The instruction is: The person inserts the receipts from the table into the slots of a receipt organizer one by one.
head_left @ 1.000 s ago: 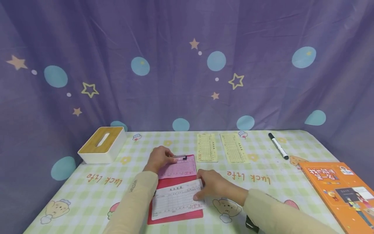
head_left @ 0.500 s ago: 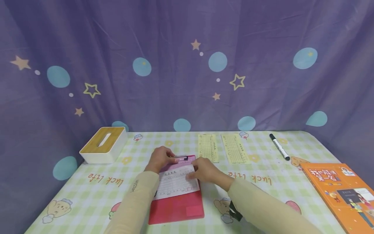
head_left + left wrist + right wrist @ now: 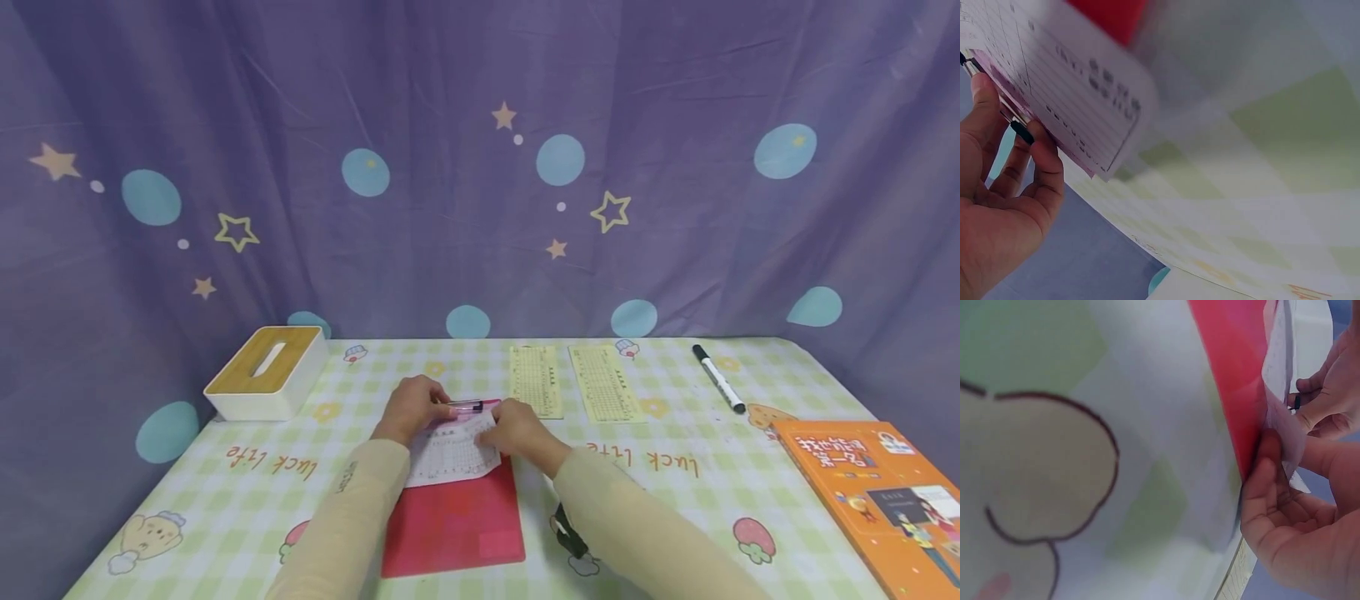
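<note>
A red clipboard [image 3: 453,533] lies on the table with its metal clip [image 3: 467,406] at the far end. My left hand [image 3: 411,410] pinches the clip between thumb and fingers, as the left wrist view also shows. A white printed form [image 3: 448,457] covers the clipboard's upper part, over a pink sheet [image 3: 1007,81] that peeks out near the clip. With thumb above and fingers beneath, my right hand [image 3: 519,435] pinches the form's right edge; the right wrist view shows the paper [image 3: 1286,425] bent up there. The form's top edge reaches close to the clip.
Two yellow printed slips [image 3: 536,382] lie side by side behind the clipboard. A marker [image 3: 718,379] and an orange book [image 3: 862,483] are to the right. At the back left stands a white tissue box [image 3: 258,404] with a wooden lid. A purple curtain [image 3: 420,250] hangs behind the table.
My right hand has slid the white form away from me, up the clipboard to the clip, baring the lower red part and covering most of the pink sheet. My left hand has stayed at the clip.
</note>
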`<state>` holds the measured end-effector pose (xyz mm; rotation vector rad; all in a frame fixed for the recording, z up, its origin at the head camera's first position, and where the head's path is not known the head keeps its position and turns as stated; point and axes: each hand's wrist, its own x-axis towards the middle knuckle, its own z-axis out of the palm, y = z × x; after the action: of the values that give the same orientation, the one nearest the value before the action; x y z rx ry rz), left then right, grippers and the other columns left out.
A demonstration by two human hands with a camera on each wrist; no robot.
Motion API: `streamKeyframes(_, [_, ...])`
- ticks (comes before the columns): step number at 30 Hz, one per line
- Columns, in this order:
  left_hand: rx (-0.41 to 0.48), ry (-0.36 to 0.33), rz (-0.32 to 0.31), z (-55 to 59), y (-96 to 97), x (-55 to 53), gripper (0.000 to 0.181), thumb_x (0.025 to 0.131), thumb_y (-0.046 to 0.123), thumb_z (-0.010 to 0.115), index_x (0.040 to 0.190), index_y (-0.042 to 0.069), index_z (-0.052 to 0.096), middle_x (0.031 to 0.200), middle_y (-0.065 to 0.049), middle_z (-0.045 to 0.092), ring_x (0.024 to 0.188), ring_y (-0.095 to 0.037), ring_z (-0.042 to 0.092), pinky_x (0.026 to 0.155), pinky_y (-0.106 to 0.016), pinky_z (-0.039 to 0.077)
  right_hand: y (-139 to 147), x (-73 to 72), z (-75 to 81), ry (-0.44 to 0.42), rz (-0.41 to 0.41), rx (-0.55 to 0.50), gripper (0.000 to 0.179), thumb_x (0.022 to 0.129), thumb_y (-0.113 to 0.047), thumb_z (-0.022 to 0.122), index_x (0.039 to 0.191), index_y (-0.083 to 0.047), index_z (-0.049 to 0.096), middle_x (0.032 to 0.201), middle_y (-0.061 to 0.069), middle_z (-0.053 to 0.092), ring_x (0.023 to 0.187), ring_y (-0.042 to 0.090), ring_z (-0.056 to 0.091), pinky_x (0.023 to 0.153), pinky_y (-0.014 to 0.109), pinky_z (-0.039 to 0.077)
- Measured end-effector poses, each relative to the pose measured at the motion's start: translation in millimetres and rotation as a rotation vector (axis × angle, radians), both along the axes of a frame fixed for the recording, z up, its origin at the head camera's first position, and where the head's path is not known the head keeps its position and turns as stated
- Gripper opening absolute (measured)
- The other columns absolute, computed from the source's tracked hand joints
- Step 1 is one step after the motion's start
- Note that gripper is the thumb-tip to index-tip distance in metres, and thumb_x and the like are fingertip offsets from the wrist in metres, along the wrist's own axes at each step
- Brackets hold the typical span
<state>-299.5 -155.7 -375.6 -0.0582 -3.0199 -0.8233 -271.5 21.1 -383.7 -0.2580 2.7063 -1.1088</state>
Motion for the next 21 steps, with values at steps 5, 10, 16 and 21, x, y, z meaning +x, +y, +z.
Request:
streamKeyframes(5, [-0.021, 0.015, -0.023, 0.7, -0.7, -1.2, 0.018, 0.084, 0.016, 0.085, 0.095, 0.003, 0.08, 0.086, -0.006, 0.07, 0.078, -0.02, 0.058, 0.077, -0.037, 0.051, -3.9, -2.3, -2.9, -0.019, -0.058, -0.006, 0.015, 0.086, -0.011, 0.08, 0.081, -0.001, 0.07, 0.069, 0.005, 0.059, 0.062, 0.015, 0.052, 0.055, 0.023, 0.041])
streamKeyframes(10, [-0.006, 0.024, -0.046, 1.2, -2.1, -1.7, 0.017, 0.083, 0.015, 0.085, 0.093, 0.002, 0.08, 0.086, -0.007, 0.072, 0.079, -0.021, 0.061, 0.079, -0.038, 0.052, -6.9, -5.4, -6.6, -0.045, -0.103, -0.018, 0.017, 0.088, -0.013, 0.078, 0.081, -0.002, 0.067, 0.069, 0.007, 0.059, 0.06, 0.017, 0.053, 0.053, 0.024, 0.041])
streamKeyframes(16, [0.026, 0.011, -0.07, 2.9, -6.8, -4.7, 0.015, 0.084, 0.016, 0.085, 0.089, 0.003, 0.081, 0.086, -0.006, 0.074, 0.083, -0.02, 0.064, 0.083, -0.04, 0.053, -8.9, -5.7, -5.9, -0.071, -0.097, -0.023, 0.016, 0.089, -0.012, 0.074, 0.087, 0.0, 0.064, 0.07, 0.008, 0.058, 0.057, 0.016, 0.054, 0.052, 0.024, 0.042])
streamKeyframes(21, [0.044, -0.049, -0.097, 11.4, -7.9, -3.7, 0.015, 0.086, 0.016, 0.084, 0.089, 0.002, 0.081, 0.085, -0.006, 0.074, 0.079, -0.017, 0.06, 0.077, -0.035, 0.051, -8.3, -5.2, -4.4, -0.093, -0.091, -0.034, 0.015, 0.089, -0.011, 0.072, 0.086, 0.0, 0.063, 0.069, 0.008, 0.057, 0.056, 0.016, 0.051, 0.051, 0.024, 0.041])
